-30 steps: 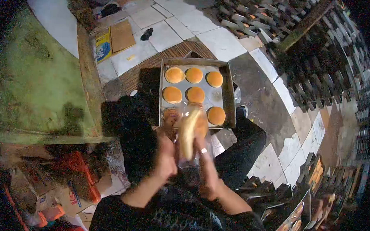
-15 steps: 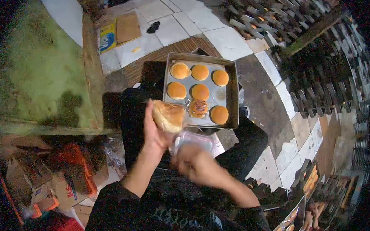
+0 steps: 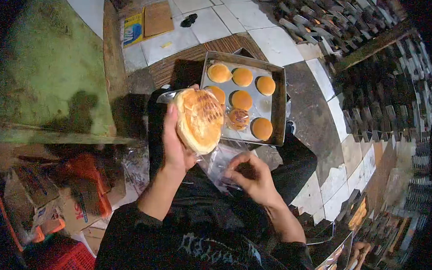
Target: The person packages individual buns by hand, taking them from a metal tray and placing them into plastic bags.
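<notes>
My left hand point(image 3: 176, 135) is wrapped round a large flat bread bun point(image 3: 199, 122), golden with dark print-like marks on its face. Clear plastic shows at the bun's edges. Just below and right of it, my right hand point(image 3: 255, 178) has thumb and forefinger curled together on a clear plastic bag point(image 3: 217, 167). How far that bag reaches round the bun is hard to make out. Beyond both hands lies a metal tray point(image 3: 279, 106) with several round golden buns point(image 3: 241, 100). One bun point(image 3: 238, 119) on it is wrapped in printed clear film.
The tray sits over my lap and crossed legs. Left is a green board point(image 3: 58, 78); below it are cardboard boxes point(image 3: 78, 208) and a red crate point(image 3: 75, 262). Many stacked metal trays point(image 3: 374, 104) line the right. At lower right another person's arm point(image 3: 358, 260) shows near trays of bread.
The bun in my left hand has come up and turned its marked face toward me. My right hand, blurred before, has moved right and up and now pinches the plastic.
</notes>
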### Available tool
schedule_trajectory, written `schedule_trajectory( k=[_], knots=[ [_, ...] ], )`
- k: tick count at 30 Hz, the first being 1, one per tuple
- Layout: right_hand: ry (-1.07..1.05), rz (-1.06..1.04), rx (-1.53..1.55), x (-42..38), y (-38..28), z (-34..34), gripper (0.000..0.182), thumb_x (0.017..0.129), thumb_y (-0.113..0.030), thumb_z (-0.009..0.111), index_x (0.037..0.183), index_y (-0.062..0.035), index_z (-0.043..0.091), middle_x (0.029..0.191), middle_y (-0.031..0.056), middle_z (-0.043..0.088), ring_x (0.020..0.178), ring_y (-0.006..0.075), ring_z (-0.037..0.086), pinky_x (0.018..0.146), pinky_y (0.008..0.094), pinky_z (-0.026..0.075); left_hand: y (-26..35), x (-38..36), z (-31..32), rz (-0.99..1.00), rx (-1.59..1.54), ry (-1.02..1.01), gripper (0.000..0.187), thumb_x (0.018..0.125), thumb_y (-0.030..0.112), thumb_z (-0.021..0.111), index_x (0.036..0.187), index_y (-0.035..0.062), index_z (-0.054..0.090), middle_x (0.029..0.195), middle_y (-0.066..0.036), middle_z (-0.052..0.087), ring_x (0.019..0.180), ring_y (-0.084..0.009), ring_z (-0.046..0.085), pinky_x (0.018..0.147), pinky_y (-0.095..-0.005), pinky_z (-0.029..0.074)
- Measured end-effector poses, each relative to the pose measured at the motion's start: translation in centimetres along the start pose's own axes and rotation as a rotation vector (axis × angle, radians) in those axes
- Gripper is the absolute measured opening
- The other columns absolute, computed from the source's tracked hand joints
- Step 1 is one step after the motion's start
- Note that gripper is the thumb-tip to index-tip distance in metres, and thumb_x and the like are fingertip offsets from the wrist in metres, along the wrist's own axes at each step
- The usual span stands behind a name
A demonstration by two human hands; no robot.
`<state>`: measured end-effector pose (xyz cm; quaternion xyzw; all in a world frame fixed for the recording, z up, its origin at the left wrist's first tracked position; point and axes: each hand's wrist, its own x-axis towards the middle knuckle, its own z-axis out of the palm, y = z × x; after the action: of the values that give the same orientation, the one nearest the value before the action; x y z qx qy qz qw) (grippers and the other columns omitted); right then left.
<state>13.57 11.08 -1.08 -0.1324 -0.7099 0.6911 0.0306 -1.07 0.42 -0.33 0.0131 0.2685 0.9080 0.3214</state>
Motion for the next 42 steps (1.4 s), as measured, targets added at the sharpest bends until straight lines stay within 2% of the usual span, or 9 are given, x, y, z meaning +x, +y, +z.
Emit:
schedule_trajectory(
  k=[3, 6, 10, 15, 19, 26, 35, 39, 42],
  knots=[
    [-0.005, -0.35, -0.526, -0.4, -0.6, -0.1, 0.02, 0.073, -0.002, 0.061, 0.089, -0.0041, 0.05, 0.08, 0.0129, 0.056, 0.073, 0.0244, 0.058, 0.062, 0.0302, 0.048, -0.4, 0.2, 0.3, -0.039, -0.063, 0.023, 0.055, 0.084, 0.051, 0.037, 0.114, 0.0054, 0.045, 0.111, -0.013, 0.052, 0.102, -0.0305, 0.051, 0.089, -0.046, 0.041],
    [-0.359, 0.201, -1.1, -1.1, -1.1, 0.9, 0.029, 0.076, -0.013, 0.055, 0.1, -0.0026, 0.043, 0.07, 0.019, 0.056, 0.069, 0.0337, 0.058, 0.052, 0.0401, 0.046, -1.8, 0.4, -0.6, -0.078, -0.056, 0.161, 0.046, 0.083, 0.047, 0.041, 0.105, 0.007, 0.05, 0.1, -0.01, 0.057, 0.092, -0.0259, 0.055, 0.081, -0.0424, 0.046],
    [-1.275, -0.016, -0.047, -3.8, -1.9, 1.0, 0.014, 0.081, -0.016, 0.054, 0.088, -0.0032, 0.054, 0.08, 0.0144, 0.057, 0.074, 0.0273, 0.056, 0.066, 0.0366, 0.044, -1.2, 1.8, -3.0, 0.031, 0.009, 0.408, 0.037, 0.083, 0.044, 0.045, 0.093, 0.0095, 0.054, 0.086, -0.007, 0.059, 0.077, -0.0223, 0.058, 0.067, -0.0368, 0.051],
    [0.093, -0.215, -0.708, -0.6, -2.8, -3.8, 0.072, 0.065, -0.022, 0.075, 0.12, -0.001, 0.032, 0.117, 0.0132, 0.042, 0.104, 0.021, 0.047, 0.086, 0.0322, 0.041, 0.7, 0.6, -1.1, -0.195, -0.008, 0.379, 0.057, 0.084, 0.055, 0.034, 0.113, 0.0076, 0.046, 0.107, -0.013, 0.056, 0.094, -0.0256, 0.056, 0.078, -0.0407, 0.048],
    [0.277, -0.386, -0.261, 0.5, 0.1, -4.2, 0.082, 0.062, -0.013, 0.077, 0.125, -0.0036, 0.026, 0.119, 0.011, 0.041, 0.111, 0.0234, 0.042, 0.094, 0.0342, 0.036, -4.4, -2.9, -6.1, -0.614, 0.277, -0.022, 0.069, 0.081, 0.062, 0.03, 0.127, 0.0102, 0.031, 0.125, -0.009, 0.041, 0.112, -0.0259, 0.041, 0.091, -0.0483, 0.034],
    [0.298, 0.111, 0.029, -1.7, 5.4, 2.0, 0.019, 0.091, -0.017, 0.038, 0.101, -0.0025, 0.045, 0.093, 0.0063, 0.049, 0.093, 0.0138, 0.044, 0.086, 0.0262, 0.035, -1.2, -6.9, -4.2, -0.121, 1.087, 0.059, 0.014, 0.085, 0.016, 0.054, 0.087, 0.0015, 0.056, 0.082, 0.0, 0.057, 0.078, -0.0051, 0.05, 0.069, -0.0202, 0.04],
    [-0.074, 0.313, 0.251, -1.3, 6.3, 2.5, 0.017, 0.088, -0.015, 0.049, 0.084, 0.0, 0.056, 0.085, -0.0012, 0.055, 0.081, 0.0078, 0.046, 0.071, 0.0256, 0.04, -3.6, -9.7, -8.3, 0.029, 1.133, 0.316, 0.011, 0.084, 0.011, 0.055, 0.082, 0.0008, 0.051, 0.073, 0.0, 0.054, 0.066, -0.0054, 0.049, 0.058, -0.021, 0.04],
    [-0.078, -0.073, -0.219, -1.2, 1.7, 2.3, 0.009, 0.076, -0.007, 0.061, 0.081, -0.002, 0.056, 0.078, 0.007, 0.052, 0.074, 0.022, 0.054, 0.072, 0.0298, 0.043, -1.8, -9.2, -6.3, 0.046, 1.27, 0.218, 0.01, 0.082, 0.008, 0.056, 0.081, 0.0005, 0.05, 0.07, -0.003, 0.053, 0.065, -0.0085, 0.048, 0.057, -0.021, 0.038],
    [-0.014, -0.427, -0.343, -3.1, -2.6, 2.6, 0.012, 0.071, -0.008, 0.064, 0.07, -0.0034, 0.053, 0.072, 0.0089, 0.049, 0.067, 0.027, 0.051, 0.061, 0.0366, 0.042, 1.4, -10.3, -4.2, 0.478, 1.11, -0.433, 0.013, 0.074, 0.005, 0.063, 0.079, 0.0019, 0.052, 0.076, -0.009, 0.053, 0.067, -0.0199, 0.052, 0.06, -0.0298, 0.042]
  ],
)
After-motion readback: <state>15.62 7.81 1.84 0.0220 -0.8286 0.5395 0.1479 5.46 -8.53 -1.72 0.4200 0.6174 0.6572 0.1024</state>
